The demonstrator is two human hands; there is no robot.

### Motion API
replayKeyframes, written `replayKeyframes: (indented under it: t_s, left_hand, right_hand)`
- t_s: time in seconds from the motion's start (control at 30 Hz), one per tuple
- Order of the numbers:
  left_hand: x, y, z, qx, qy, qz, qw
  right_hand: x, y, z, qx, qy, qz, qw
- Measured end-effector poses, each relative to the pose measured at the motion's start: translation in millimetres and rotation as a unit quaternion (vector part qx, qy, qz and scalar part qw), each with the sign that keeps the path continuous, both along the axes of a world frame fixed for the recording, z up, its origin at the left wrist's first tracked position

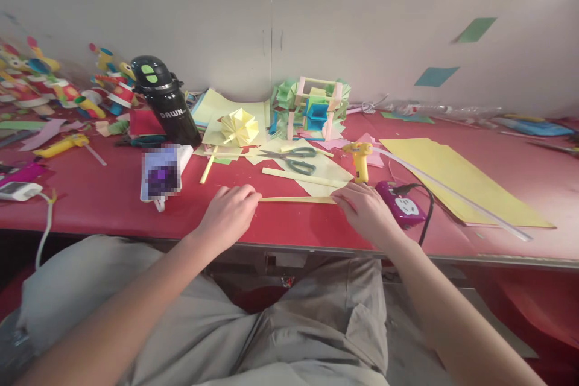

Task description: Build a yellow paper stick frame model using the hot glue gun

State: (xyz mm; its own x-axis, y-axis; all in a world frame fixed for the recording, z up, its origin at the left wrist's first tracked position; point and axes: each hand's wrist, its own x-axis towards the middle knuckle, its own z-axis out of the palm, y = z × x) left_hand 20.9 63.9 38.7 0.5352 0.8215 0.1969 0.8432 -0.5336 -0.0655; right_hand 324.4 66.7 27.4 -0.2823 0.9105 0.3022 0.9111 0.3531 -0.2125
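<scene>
A narrow yellow paper strip (296,199) stretches between my two hands, close to the front of the red table (280,224). My left hand (233,211) has its fingers closed on the strip's left end. At the other end my right hand (364,208) grips it, fingers bent over the paper. Just beyond lies a pale yellow paper stick (303,177), with scissors (302,160) with dark green handles behind it on yellow paper. A yellow glue gun (360,161) stands past my right hand, beside a purple power socket (402,205).
A black bottle (168,105) and a phone (163,172) on a stand are at left. Behind are a folded yellow paper ball (239,127) and a paper wheel model (314,110). Yellow sheets (456,178) and a clear glue stick (479,205) lie right. Paper figures (40,78) crowd the far left.
</scene>
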Motion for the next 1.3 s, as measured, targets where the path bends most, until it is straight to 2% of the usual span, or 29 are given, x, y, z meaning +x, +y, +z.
replayKeyframes:
  t_s: [0.33,0.53,0.67,0.87,1.17,1.3]
  left_hand:
    - [-4.4,27.6,9.6,-0.052,-0.036,-0.032,0.997]
    - [-5.7,30.5,22.7,-0.113,-0.107,-0.035,0.987]
    - [-12.2,30.0,23.1,-0.138,-0.108,-0.037,0.984]
    - [-19.1,31.1,13.9,-0.100,-0.046,-0.074,0.991]
    - [-17.1,21.3,16.4,-0.030,0.043,-0.075,0.996]
    - [-11.7,10.1,18.4,-0.029,0.088,-0.048,0.994]
  right_hand:
    - [5.6,13.5,21.7,-0.152,0.034,0.019,0.988]
    - [15.0,14.6,23.7,-0.184,0.055,0.022,0.981]
    - [11.5,12.4,21.7,-0.154,0.029,0.050,0.986]
    - [1.9,7.7,18.0,-0.081,-0.044,0.098,0.991]
    - [-10.0,-14.0,17.3,-0.035,-0.152,0.051,0.986]
    - [-14.3,-26.4,11.3,-0.007,-0.181,0.034,0.983]
